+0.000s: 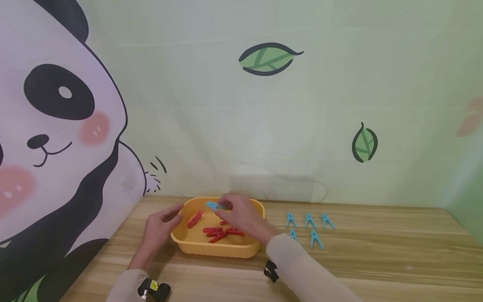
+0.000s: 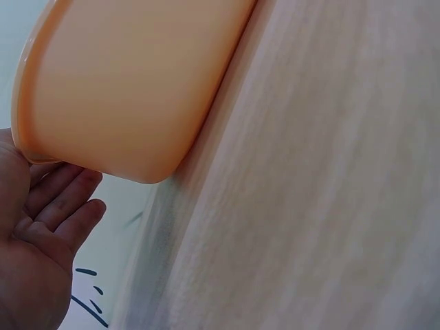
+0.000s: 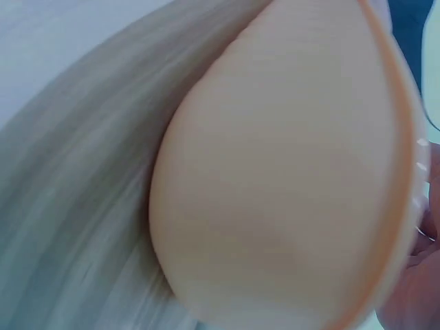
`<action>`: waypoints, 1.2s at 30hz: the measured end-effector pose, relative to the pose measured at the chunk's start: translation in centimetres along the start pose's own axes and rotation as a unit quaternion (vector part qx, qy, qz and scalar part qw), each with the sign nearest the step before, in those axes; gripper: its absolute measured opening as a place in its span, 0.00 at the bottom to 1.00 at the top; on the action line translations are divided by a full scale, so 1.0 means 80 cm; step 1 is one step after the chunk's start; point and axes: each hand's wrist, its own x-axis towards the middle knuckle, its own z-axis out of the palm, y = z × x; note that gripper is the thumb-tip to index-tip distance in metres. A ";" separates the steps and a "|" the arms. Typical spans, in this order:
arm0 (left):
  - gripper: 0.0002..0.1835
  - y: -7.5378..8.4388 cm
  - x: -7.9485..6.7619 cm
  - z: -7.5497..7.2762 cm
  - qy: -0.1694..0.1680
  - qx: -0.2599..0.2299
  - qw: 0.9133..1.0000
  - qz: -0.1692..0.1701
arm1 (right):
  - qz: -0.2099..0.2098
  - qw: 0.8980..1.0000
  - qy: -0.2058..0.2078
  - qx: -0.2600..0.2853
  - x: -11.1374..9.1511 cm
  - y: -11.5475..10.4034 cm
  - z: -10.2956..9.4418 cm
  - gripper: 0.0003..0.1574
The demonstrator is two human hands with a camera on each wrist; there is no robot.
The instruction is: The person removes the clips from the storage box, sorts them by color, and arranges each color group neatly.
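Note:
A yellow plastic basin [image 1: 222, 250] stands on the table with several red clothespins [image 1: 195, 219] inside, most of them bunched near its front right. My left hand [image 1: 157, 228] holds the basin's left rim, thumb at the edge; its fingers [image 2: 69, 196] show beside the outer wall in the left wrist view. Over the back of the basin, my right hand [image 1: 241, 213] pinches a light blue clothespin [image 1: 213, 205], its far end pointing left. In the right wrist view the basin wall [image 3: 275, 172] covers most of the picture, and only part of the right hand [image 3: 419, 275] shows.
Right of the basin, several light blue clothespins [image 1: 310, 221] lie in two rows on the wooden table [image 1: 377, 251]; my right forearm partly covers one in the front row. Behind the table hangs a pale green backdrop [image 1: 211, 126] with a panda and leaves.

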 end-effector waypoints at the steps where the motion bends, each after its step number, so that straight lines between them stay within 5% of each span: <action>1: 0.22 0.000 0.000 0.000 0.000 -0.001 1.000 0.003 | -0.004 1.000 0.007 0.006 -0.004 0.000 -0.004 0.12; 15: 0.22 0.001 -0.001 0.000 0.000 -0.010 1.000 0.003 | -0.077 0.992 0.101 0.002 -0.055 0.007 -0.043 0.14; 36: 0.22 0.004 -0.003 0.002 -0.002 -0.006 1.000 -0.004 | -0.024 0.991 0.132 -0.014 -0.115 0.043 -0.082 0.12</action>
